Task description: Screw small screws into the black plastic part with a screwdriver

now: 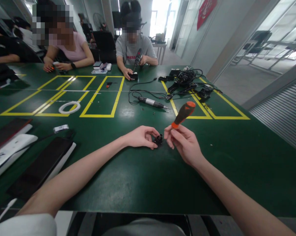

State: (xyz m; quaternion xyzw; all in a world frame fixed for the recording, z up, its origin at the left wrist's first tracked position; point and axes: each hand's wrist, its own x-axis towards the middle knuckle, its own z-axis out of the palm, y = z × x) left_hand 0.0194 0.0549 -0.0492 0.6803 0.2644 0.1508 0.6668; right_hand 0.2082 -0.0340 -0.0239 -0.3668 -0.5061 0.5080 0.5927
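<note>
- The green table carries everything: one table, marked with yellow taped boxes.
- Two co-workers sit across from me, one of them pressing a powered driver onto a piece of their own. A third person's arm shows at the far left.
- Beyond my hands lie one tangle of black cables, one electric screwdriver lying loose, and one white ring.
- My left hand pinches the small black part, steadying it on the table just in front of me.
- My right hand is closed low on one orange-and-black screwdriver, its handle tilted up and away.
- There is one small black part. The driver's tip is hidden behind my fingers, so I cannot tell whether it is seated. I judge the work on this part under way, not finished.
</note>
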